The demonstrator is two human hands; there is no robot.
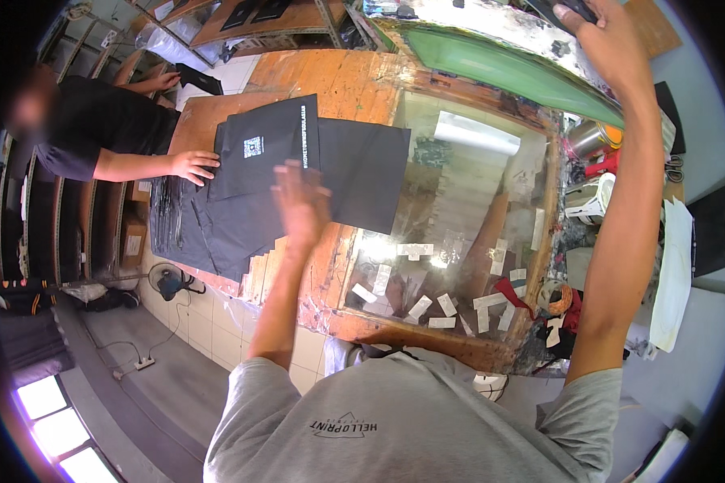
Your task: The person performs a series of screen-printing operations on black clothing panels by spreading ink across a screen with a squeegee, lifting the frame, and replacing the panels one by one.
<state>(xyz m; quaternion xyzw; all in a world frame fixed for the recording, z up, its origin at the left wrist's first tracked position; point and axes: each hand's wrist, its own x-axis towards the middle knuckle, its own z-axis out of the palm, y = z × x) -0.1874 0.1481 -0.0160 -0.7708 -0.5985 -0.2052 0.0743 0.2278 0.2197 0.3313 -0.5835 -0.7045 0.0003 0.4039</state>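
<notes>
My left hand hovers, blurred, with fingers spread over a stack of black sheets lying on the wooden table. The top black sheet carries a small white square mark and a white line of print. My right hand is raised at the top right, gripping a dark handle above a green screen frame that is tilted up. Below the frame lies a glass panel with several white tape strips.
A person in a black shirt stands at the left, one hand on the black sheets. A metal can, scissors and white papers sit at the right. A small fan and cables lie on the floor.
</notes>
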